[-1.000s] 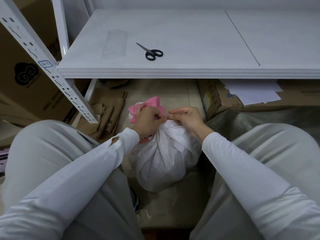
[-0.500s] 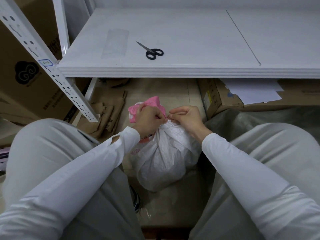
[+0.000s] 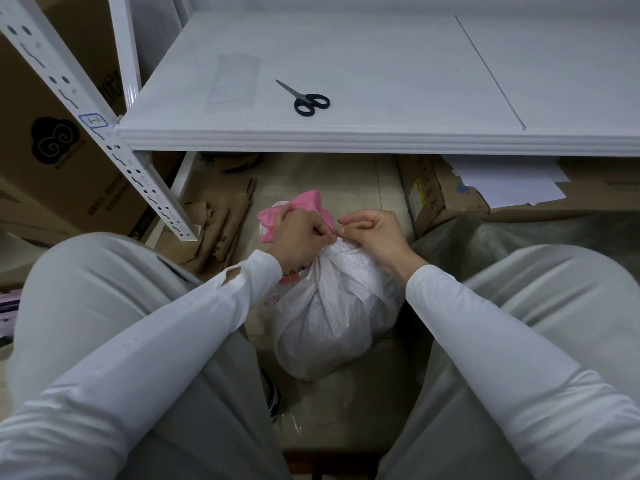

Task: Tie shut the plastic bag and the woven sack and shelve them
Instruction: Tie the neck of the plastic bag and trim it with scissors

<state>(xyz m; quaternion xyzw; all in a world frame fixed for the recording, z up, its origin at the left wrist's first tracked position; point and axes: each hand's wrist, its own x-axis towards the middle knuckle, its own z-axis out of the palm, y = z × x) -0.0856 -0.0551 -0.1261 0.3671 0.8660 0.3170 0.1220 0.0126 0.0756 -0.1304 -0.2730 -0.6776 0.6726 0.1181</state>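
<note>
A full white woven sack (image 3: 332,317) stands on the floor between my knees, its neck gathered at the top. Its pink-printed mouth (image 3: 308,206) sticks up behind my fingers. My left hand (image 3: 301,237) grips the gathered neck from the left. My right hand (image 3: 374,233) pinches the neck or a thin tie from the right; the two hands touch at the fingertips. I cannot make out the tie itself. A grey translucent plastic bag (image 3: 485,244) lies slumped on the floor at the right, beside my right knee.
A white shelf board (image 3: 381,136) runs across just above the sack, with black-handled scissors (image 3: 306,98) on it. A slotted white upright (image 3: 104,133) slants down at the left. Cardboard boxes (image 3: 446,192) and flattened cardboard (image 3: 214,230) lie under the shelf.
Both hands stay at the sack's neck, with only small finger movements. The sack has not moved.
</note>
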